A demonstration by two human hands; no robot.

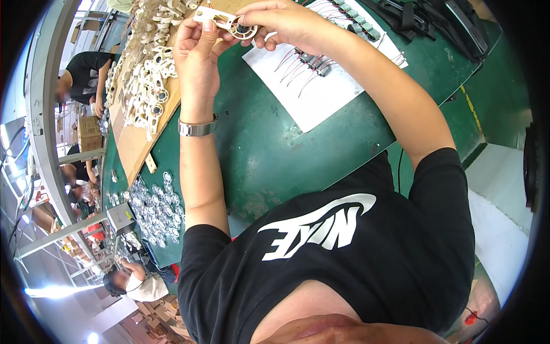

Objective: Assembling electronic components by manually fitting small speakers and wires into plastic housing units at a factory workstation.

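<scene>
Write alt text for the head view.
A person's left hand and right hand hold a cream plastic part with a dark-centred ring over a green table; cream plastic pieces lie heaped left, small wired components on white paper right.

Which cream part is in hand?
The cream part with a ring end, held by the left hand and right hand; the heaped ones lie on cardboard.

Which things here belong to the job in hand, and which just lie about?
Likely the job's:
- cream part, held in the left hand and right hand
- similar cream parts, piled
- wired components on white paper

Likely just lying about:
- black strapped gear
- cardboard box
</scene>
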